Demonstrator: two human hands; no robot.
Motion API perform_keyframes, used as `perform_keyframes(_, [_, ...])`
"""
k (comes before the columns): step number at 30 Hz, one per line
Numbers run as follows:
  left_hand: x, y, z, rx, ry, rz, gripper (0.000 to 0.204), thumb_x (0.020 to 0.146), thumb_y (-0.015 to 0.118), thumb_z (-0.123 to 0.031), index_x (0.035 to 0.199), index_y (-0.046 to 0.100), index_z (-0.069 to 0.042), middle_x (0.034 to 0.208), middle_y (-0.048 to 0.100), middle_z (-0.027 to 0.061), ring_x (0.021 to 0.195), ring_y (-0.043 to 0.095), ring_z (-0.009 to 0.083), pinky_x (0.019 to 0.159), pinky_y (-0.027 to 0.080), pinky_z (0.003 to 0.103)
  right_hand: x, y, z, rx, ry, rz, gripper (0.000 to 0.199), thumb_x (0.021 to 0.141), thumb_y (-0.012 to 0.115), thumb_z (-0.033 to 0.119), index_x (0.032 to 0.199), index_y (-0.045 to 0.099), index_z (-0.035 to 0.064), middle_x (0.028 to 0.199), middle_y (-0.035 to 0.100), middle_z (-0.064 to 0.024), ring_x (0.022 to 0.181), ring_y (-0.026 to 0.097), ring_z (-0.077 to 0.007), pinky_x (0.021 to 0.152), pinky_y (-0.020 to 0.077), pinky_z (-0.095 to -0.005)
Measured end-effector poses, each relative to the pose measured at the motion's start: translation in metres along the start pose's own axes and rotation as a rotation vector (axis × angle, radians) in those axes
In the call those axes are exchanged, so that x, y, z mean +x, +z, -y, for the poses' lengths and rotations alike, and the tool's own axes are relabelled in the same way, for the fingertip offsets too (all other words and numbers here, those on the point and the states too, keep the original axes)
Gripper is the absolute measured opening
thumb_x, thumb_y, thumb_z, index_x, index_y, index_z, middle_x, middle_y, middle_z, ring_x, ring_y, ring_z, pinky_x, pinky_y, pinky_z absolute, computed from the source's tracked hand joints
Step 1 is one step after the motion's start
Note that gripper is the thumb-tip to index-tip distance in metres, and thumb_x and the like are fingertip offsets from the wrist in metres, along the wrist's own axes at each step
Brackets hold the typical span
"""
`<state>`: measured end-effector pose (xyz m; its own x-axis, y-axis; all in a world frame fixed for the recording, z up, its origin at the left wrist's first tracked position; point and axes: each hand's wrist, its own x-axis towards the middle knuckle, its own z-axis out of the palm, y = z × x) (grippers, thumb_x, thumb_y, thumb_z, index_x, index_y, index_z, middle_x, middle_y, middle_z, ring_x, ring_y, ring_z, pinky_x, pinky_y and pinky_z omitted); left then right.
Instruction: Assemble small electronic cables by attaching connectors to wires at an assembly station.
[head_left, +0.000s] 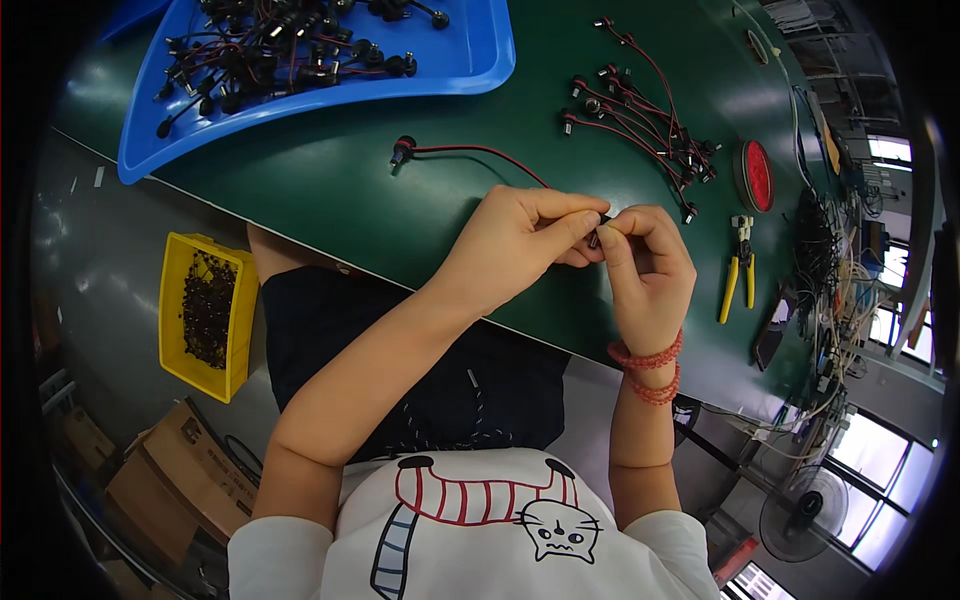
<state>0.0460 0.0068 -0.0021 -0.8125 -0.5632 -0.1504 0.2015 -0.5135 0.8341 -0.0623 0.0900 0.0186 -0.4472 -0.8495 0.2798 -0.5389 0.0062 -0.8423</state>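
Note:
Over the green table my left hand [520, 235] and my right hand [648, 255] meet, fingertips pinched around the black end of a short cable. Most of that end is hidden by my fingers. From it a thin red-and-black cable [480, 150] runs out left to a black round connector with a metal tip [402, 152], which lies on the tabletop. Red beaded bracelets [650, 368] circle my right wrist. Beyond my hands lies a loose bunch of similar cables [640, 120] with black ends.
A blue tray [330, 98] heaped with cables stands at the far left. Yellow-handled pliers [740, 268], a round red tin [757, 175] and a dark phone-like slab [773, 330] lie on the right. Below the table's left edge sits a yellow bin [240, 330] of small dark parts.

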Motion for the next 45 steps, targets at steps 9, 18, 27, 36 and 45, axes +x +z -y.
perform_keyframes(9, [0.0, 0.0, 0.0, 0.016, 0.003, 0.001, 0.022, 0.08, 0.047, -0.007, 0.096, 0.052, 0.007, 0.079, 0.058, 0.0128, 0.069, 0.058, 0.0138, 0.065, 0.049, 0.022, -0.002, -0.001, -0.001, 0.065, -0.003, -0.024, 0.006, 0.068, 0.057, -0.003, 0.073, 0.054, -0.002, 0.073, 0.05, -0.006, 0.06, 0.048, -0.0092, 0.052, 0.0398, -0.019])
perform_keyframes(18, [0.0, 0.001, 0.0, 0.026, 0.002, -0.009, 0.022, 0.08, 0.047, -0.008, 0.096, 0.053, 0.006, 0.078, 0.058, 0.0119, 0.068, 0.057, 0.0126, 0.064, 0.048, 0.021, 0.0, -0.003, 0.004, -0.182, -0.053, 0.067, 0.004, 0.072, 0.053, -0.001, 0.074, 0.05, -0.0027, 0.075, 0.048, -0.0046, 0.062, 0.045, -0.008, 0.055, 0.0383, -0.0172])
perform_keyframes(27, [0.0, 0.002, 0.001, 0.047, 0.012, -0.017, 0.022, 0.08, 0.047, -0.009, 0.096, 0.053, 0.006, 0.077, 0.058, 0.0105, 0.067, 0.057, 0.0114, 0.063, 0.048, 0.02, -0.007, 0.005, 0.003, -0.213, -0.034, -0.04, 0.005, 0.074, 0.052, 0.0, 0.073, 0.049, -0.0031, 0.072, 0.047, -0.0041, 0.06, 0.044, -0.0077, 0.051, 0.037, -0.0178])
perform_keyframes(36, [0.001, 0.0, 0.004, 0.021, 0.008, -0.026, 0.022, 0.08, 0.047, -0.009, 0.096, 0.053, 0.006, 0.077, 0.058, 0.0117, 0.067, 0.057, 0.0121, 0.063, 0.049, 0.021, -0.006, 0.0, 0.009, -0.019, 0.159, 0.006, 0.008, 0.078, 0.05, 0.005, 0.076, 0.049, -0.0024, 0.071, 0.048, -0.0007, 0.064, 0.044, -0.005, 0.059, 0.037, -0.0168])
perform_keyframes(45, [0.002, 0.002, 0.003, 0.046, 0.021, -0.019, 0.022, 0.08, 0.047, -0.009, 0.096, 0.052, 0.006, 0.078, 0.058, 0.0125, 0.07, 0.058, 0.0139, 0.064, 0.049, 0.021, -0.002, -0.003, 0.011, 0.015, 0.264, 0.081, 0.009, 0.078, 0.051, 0.006, 0.078, 0.05, -0.003, 0.071, 0.05, -0.0004, 0.066, 0.044, -0.0045, 0.061, 0.0372, -0.0163])
